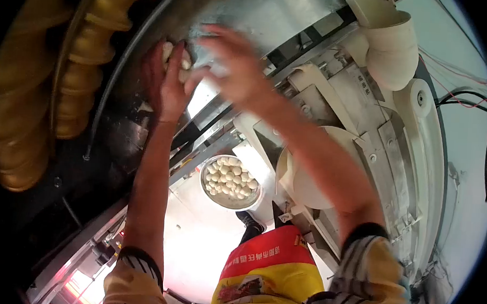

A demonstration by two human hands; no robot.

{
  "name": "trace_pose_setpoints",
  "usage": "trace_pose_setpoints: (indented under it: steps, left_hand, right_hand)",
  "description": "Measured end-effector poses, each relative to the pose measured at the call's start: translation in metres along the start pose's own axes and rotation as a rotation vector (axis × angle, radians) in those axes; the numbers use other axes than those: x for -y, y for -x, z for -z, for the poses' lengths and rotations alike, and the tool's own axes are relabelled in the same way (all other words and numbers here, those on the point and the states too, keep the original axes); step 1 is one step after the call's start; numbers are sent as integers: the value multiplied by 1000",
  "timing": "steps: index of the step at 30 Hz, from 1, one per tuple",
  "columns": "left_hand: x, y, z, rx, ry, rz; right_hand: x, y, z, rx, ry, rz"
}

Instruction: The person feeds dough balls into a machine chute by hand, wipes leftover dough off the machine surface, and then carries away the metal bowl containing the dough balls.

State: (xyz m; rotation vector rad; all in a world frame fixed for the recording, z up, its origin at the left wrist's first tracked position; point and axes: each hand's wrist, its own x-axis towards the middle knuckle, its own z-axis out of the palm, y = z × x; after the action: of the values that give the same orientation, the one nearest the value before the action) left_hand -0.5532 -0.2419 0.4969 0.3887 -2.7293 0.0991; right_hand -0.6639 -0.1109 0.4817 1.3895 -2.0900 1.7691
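Upper left: left hand [170, 92] clamps fingers round dough [168, 50], likely soft, best cupped whole; right hand [234, 68] blurred, fingers apart

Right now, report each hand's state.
Left hand: closed around pale lumps.
Right hand: open, fingers spread, blurred; whether it holds anything can't be told.

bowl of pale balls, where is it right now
In the head view, the bowl of pale balls sits just below centre, between the left forearm and the right forearm, just above the dark shoe in the picture.
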Motion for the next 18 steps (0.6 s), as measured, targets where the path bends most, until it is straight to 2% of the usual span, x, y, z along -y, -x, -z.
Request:
trace_pose_setpoints:
  steps: [1, 2, 3, 5, 6, 9, 11, 12, 13, 14, 15, 16, 18]
  left_hand:
    - [-5, 0, 1, 17, -10, 47]
    - [-2, 2, -4, -24, 4, 40]
    - [-3, 2, -3, -55, -52, 7]
    - [-4, 3, -6, -41, -37, 35]
    - [-6, 0, -6, -39, -7, 27]
    - [4, -10, -1, -14, 99, -44]
    - [5, -11, 15, 6, 170, 52]
    - [2, -2, 25, -46, 106, 137]
    - [-1, 14, 32, -105, 55, 215]
    - [6, 40, 25, -85, -56, 188]
    - [13, 59, 19, -69, -167, 167]
    - [8, 66, 27, -45, -138, 230]
    - [-1, 73, 32, -8, -105, 292]
  right_hand:
    - [-5, 6, 35, 189, 42, -243]
    - [-11, 12, 67, 385, -66, -642]
    - [-29, 24, 91, 474, 282, -454]
    - [-78, 56, 108, 579, 607, -418]
    - [-84, 60, 106, 630, 663, -502]
    - [-118, 82, 79, 603, 764, -418]
    - [-129, 84, 74, 647, 736, -410]
    - [-134, 81, 76, 650, 737, -410]
    - [-137, 85, 81, 563, 595, -519]
    - [-140, 94, 85, 476, 451, -613]
    - [-146, 96, 87, 436, 420, -565]
    - [-152, 97, 89, 398, 390, -515]
    - [-155, 103, 89, 435, 555, -187]
